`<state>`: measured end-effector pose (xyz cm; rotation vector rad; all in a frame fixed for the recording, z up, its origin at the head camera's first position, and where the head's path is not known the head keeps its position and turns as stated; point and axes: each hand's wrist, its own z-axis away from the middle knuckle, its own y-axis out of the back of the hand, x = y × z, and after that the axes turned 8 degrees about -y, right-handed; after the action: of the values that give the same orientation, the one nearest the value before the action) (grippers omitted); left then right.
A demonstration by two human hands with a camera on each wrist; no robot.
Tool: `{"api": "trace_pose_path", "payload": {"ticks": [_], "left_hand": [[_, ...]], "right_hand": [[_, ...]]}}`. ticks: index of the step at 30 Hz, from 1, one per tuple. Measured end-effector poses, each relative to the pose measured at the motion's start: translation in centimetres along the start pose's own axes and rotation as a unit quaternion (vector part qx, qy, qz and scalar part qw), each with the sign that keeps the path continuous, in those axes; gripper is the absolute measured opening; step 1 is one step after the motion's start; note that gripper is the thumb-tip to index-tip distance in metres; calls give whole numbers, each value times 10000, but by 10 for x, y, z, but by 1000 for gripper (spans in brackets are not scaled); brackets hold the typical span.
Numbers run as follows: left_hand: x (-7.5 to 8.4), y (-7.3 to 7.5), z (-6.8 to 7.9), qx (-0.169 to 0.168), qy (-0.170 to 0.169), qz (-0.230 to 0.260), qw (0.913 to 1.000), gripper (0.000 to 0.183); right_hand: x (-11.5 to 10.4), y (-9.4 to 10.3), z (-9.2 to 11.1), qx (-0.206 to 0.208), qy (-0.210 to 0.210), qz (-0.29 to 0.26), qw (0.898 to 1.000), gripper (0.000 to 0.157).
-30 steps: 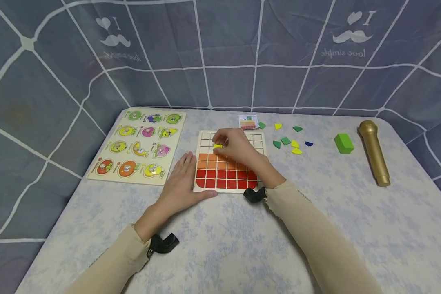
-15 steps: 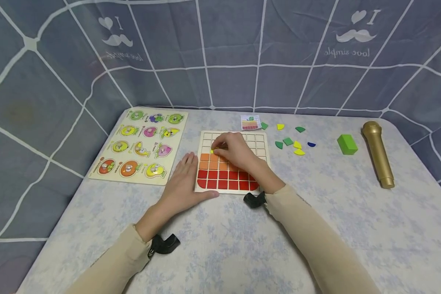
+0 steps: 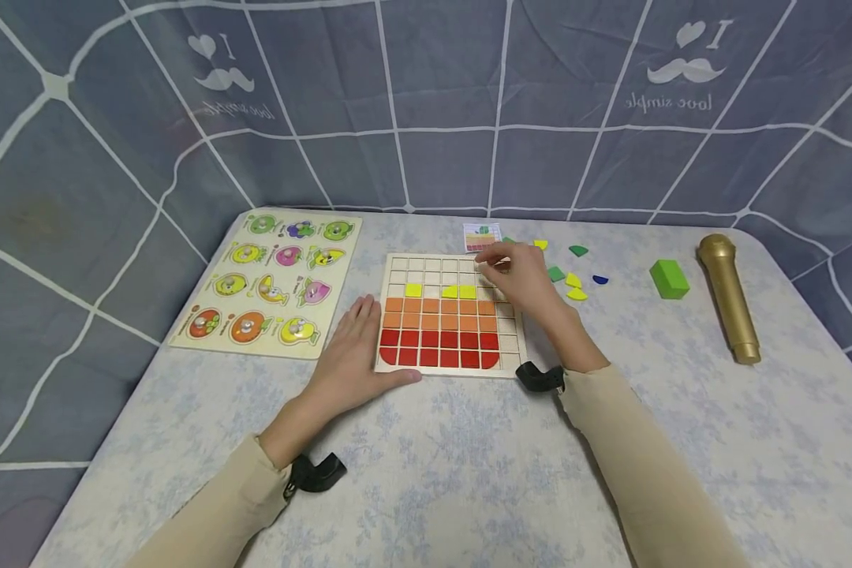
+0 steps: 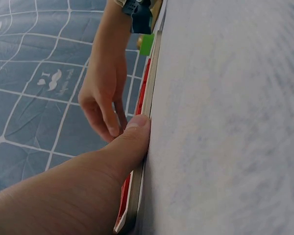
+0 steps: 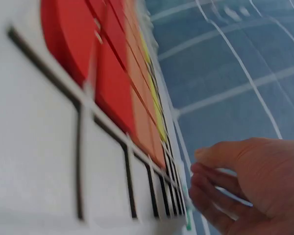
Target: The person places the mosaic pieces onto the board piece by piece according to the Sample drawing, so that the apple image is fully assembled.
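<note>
A pale wooden grid board (image 3: 509, 345) lies in front of me in the head view. Rows of red tiles (image 3: 439, 349) and orange tiles (image 3: 431, 322) fill its near part. Above them sit a yellow square (image 3: 413, 290) and, past a bare cell, two more yellow tiles (image 3: 458, 292). My left hand (image 3: 348, 351) rests along the left edge, its fingers extended and its thumb (image 4: 137, 128) at the front edge. Over the board's upper right hovers my right hand (image 3: 528, 276), fingers loosely bent, with nothing visible between them in the right wrist view.
Loose green pieces (image 3: 555, 274), yellow pieces (image 3: 577, 294) and a blue piece (image 3: 600, 279) lie right of the board. Behind it is a small picture card (image 3: 481, 237). A fruit puzzle (image 3: 337, 272) stands left; a green block (image 3: 670, 279) and gold microphone (image 3: 728, 300) lie right.
My right hand has let go of the yellow square, which now sits in its cell, and has moved right toward the loose pieces. My left hand has stayed at the board's edge.
</note>
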<state>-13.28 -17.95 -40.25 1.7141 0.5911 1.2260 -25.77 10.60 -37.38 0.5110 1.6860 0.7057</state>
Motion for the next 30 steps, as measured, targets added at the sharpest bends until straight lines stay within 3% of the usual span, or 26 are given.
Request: {"api": "trace_pose_path", "payload": {"ticks": [9, 16, 22, 30], "left_hand": [[-4, -2, 2, 71, 11, 9, 10000, 127], [0, -4, -1, 72, -22, 5, 10000, 128], [2, -3, -2, 27, -11, 11, 10000, 128], [1, -1, 0, -20, 50, 3, 10000, 129]], "right_hand": [[19, 20, -8, 795, -520, 95, 9954, 28], [45, 43, -21, 1332, -1117, 1001, 9797, 32], [60, 46, -28, 1147, -1435, 1450, 9722, 35], [62, 43, -31, 992, -1275, 1117, 9805, 20]]}}
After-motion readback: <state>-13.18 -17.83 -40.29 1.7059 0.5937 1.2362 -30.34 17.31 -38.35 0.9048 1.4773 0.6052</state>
